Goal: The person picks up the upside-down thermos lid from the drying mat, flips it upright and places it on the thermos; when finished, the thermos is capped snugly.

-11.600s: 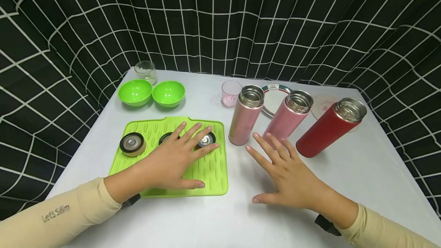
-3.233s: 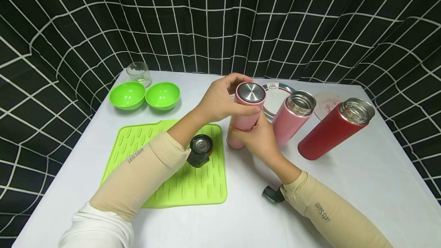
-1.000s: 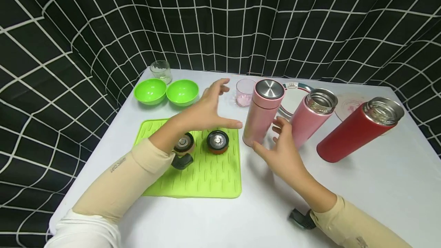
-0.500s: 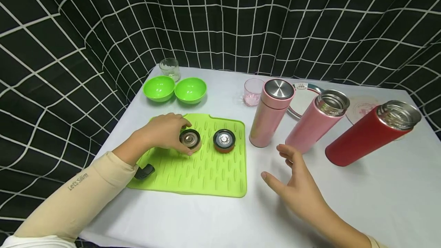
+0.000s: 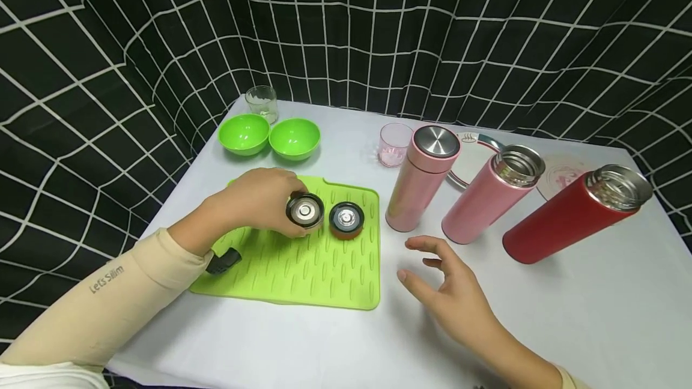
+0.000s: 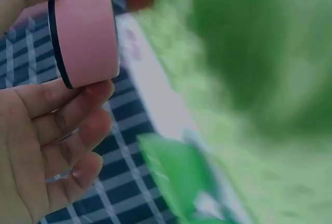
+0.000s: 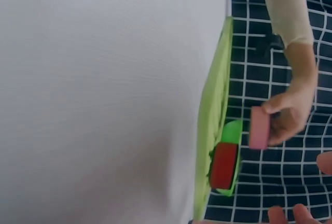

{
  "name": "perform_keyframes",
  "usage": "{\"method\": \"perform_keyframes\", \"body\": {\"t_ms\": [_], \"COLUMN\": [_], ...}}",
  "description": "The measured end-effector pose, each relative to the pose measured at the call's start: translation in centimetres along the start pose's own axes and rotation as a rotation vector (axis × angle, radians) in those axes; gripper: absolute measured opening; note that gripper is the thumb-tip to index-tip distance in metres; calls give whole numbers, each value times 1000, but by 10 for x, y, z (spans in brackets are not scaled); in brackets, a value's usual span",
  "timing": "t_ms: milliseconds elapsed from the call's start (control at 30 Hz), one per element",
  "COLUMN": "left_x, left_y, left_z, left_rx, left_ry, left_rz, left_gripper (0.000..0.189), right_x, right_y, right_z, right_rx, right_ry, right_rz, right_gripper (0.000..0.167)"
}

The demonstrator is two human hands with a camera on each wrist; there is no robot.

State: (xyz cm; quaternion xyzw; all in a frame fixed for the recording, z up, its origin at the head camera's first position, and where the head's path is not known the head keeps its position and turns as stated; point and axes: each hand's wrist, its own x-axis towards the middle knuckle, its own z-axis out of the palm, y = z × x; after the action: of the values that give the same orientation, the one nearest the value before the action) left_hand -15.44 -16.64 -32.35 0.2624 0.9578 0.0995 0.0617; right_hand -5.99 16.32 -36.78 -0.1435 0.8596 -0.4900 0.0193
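My left hand [image 5: 264, 202] pinches a pink bottle lid [image 6: 85, 32] between thumb and fingers. The lid's dark-rimmed metal inner side faces up, and in the right wrist view it hangs above the green drying mat [image 5: 324, 284]. A red lid [image 5: 346, 221] lies on that mat, just right of the held one. My right hand [image 5: 456, 296] hovers over the white table with loosely bent fingers, holding nothing. Beyond it stand a pink flask [image 5: 415, 191] with its lid on, an uncapped pink flask [image 5: 483, 204] and an uncapped red flask [image 5: 557, 221].
Two green bowls [image 5: 294, 138] stand at the back left, before a clear glass [image 5: 262, 102]. A pink glass [image 5: 393, 145] is behind the capped flask. A rimmed plate [image 5: 469, 159] and a pinkish clear dish [image 5: 562, 173] lie behind the other flasks.
One lid went from the mat onto the left pink flask. Both hands then let go; my left hand moved to the mat, grasped the pink lid and raised it. My right hand drew back.
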Motion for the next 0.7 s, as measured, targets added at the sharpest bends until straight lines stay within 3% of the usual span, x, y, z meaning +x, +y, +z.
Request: {"method": "perform_keyframes", "body": {"t_ms": [133, 233, 367, 533, 700], "left_x": [4, 8, 12, 13, 15], "left_y": [38, 67, 96, 115, 118], "left_z": [-6, -4, 0, 2, 4], "left_rx": [12, 8, 11, 36, 18], "left_ry": [26, 21, 24, 81, 102], "left_rz": [153, 240, 358, 488, 501], "left_gripper": [53, 51, 53, 56, 55], "right_x": [6, 8, 9, 11, 12], "right_y": [-10, -19, -28, -30, -28], "right_z": [5, 8, 9, 5, 2], "right_rx": [96, 110, 152, 277, 297], "right_ry": [-60, -107, -157, -209, -214], "right_rz": [-13, -1, 109, 245, 240], "right_gripper": [40, 39, 40, 41, 39]}}
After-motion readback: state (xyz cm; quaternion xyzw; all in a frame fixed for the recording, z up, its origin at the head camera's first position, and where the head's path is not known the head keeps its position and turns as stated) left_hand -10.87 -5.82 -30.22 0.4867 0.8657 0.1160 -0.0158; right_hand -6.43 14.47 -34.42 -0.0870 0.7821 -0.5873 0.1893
